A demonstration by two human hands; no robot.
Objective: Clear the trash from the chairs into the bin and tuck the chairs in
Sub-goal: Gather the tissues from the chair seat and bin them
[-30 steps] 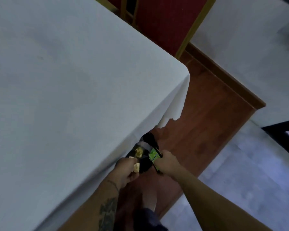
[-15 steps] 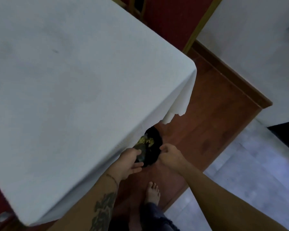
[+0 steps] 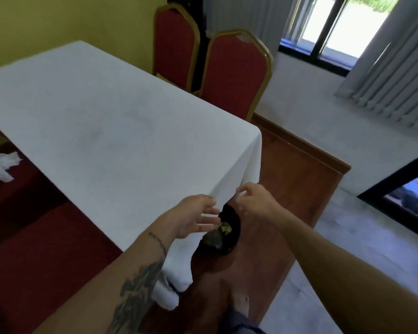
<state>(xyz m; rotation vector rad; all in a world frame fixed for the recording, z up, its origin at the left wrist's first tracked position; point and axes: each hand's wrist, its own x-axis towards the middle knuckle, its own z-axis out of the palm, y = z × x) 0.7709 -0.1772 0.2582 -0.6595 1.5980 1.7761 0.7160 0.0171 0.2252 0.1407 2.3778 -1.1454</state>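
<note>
The white-clothed table (image 3: 106,121) spreads left of and beyond our hands, and past its far corner stand a red chair (image 3: 234,75) and a second red chair (image 3: 174,44). Just below our hands the black bin (image 3: 223,244) sits by the table's near corner, with yellowish trash (image 3: 225,229) inside it. Our left hand (image 3: 196,219) is spread straight-fingered at the bin's mouth, while our right hand (image 3: 255,201) hovers above it, fingers loosely bent and gripping nothing we can see; the two hands are apart.
</note>
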